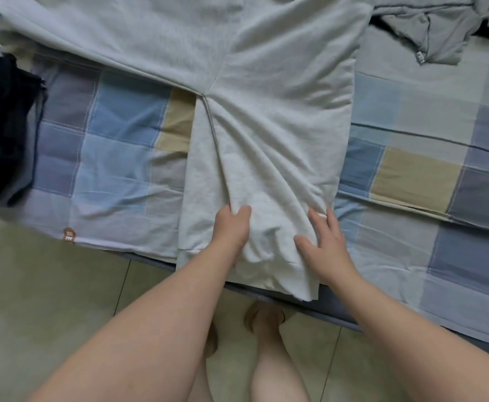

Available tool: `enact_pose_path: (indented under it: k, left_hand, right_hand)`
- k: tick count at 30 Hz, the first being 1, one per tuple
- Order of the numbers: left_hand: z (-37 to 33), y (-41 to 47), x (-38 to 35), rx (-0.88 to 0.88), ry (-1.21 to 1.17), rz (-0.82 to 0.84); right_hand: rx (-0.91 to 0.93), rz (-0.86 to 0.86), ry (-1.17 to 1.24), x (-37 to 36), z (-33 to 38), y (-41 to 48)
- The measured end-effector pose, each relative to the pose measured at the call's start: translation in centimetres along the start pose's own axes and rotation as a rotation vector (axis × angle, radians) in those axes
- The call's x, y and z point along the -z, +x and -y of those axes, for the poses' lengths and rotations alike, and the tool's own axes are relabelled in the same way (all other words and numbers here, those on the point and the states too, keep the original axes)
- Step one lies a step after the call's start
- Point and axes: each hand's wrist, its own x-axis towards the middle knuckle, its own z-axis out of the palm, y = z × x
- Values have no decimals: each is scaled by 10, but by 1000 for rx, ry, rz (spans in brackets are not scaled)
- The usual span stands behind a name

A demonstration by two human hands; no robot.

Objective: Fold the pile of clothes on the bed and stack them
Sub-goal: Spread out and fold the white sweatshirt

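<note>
A large pale grey garment lies spread across the checked bed sheet, its lower end hanging over the bed's front edge. One side is folded inward along a long crease down the middle. My left hand pinches a bunch of this fabric near the front edge, with folds fanning out from the grip. Just to the right, my right hand rests flat on the cloth with its fingers spread, pressing it down.
A dark garment with white cloth lies heaped at the bed's left edge. Another crumpled grey garment sits at the back right. Pale floor tiles and my legs are below the bed edge.
</note>
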Motion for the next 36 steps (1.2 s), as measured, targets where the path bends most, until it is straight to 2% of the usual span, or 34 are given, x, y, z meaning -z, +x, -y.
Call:
enact_pose_path:
  k: [3,6,8,12,16,19,22,24,25,28,31,36]
  left_hand:
    - [13,-8,21,1,-46,11]
    - [21,-8,47,60,72,159]
    - [28,-7,65,42,136,179]
    - [41,-11,95,-71,157,57]
    - [54,-8,102,-171,554,-190]
    - [57,1,100,-156,728,-261]
    - [46,5,95,-124,568,-246]
    - [35,7,89,-130,394,-179]
    - [31,8,87,-153,381,-135]
    - [29,11,92,-233,422,-94]
    - [39,16,115,-339,559,-178]
    - [58,35,138,-333,716,-197]
  right_hand:
    - [-44,50,-106,1,2,-2]
    - [-70,74,-171,2,2,-4]
    - [-77,71,-192,3,4,-5]
    - [-79,43,-161,-3,6,-12]
    - [-81,-57,-99,-20,8,-18]
    - [-250,-213,121,-31,7,-16]
    - [-367,-236,244,-38,3,-16]
    - [-353,-220,217,-43,1,-20]
    - [-331,-225,207,-45,1,-23]
    - [-241,-315,281,-50,4,-35]
    - [-173,-413,327,-64,2,-49]
    - [-285,-291,206,-91,-8,-45]
